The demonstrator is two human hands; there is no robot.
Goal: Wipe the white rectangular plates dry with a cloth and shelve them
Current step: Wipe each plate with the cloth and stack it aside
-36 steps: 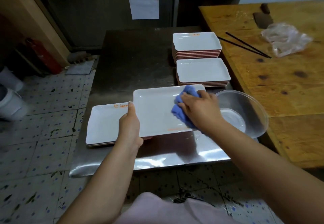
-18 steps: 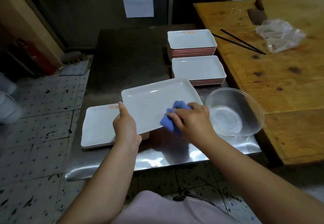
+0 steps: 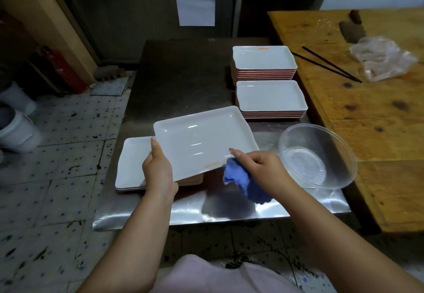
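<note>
Left hand (image 3: pixel 158 169) gripping white rectangular plate (image 3: pixel 202 141) at its 8 o'clock edge, thumb on top — plate tilted above short plate stack (image 3: pixel 130 166). Right hand (image 3: pixel 259 169) bunching crumpled blue cloth (image 3: pixel 243 180), forefinger on plate's 5 o'clock corner — steel table (image 3: pixel 183 79) beneath.

A: Held plate (image 3: pixel 202 141)?
B: White, rectangular, shallow, orange print near its front edge. Lifted and tilted, rotated a bit, over the low stack (image 3: pixel 134 164) at the bench's front left.
A: Cloth (image 3: pixel 243 181)?
B: Blue, bunched, at the held plate's front right corner, hanging below the rim.
A: Other plates?
B: Two more stacks, white tops and reddish undersides. Far stack (image 3: pixel 263 62) is taller, with orange print at its back rim. Near stack (image 3: pixel 271 97) is shorter, just in front of it. Both sit flat, right side of the bench.
</note>
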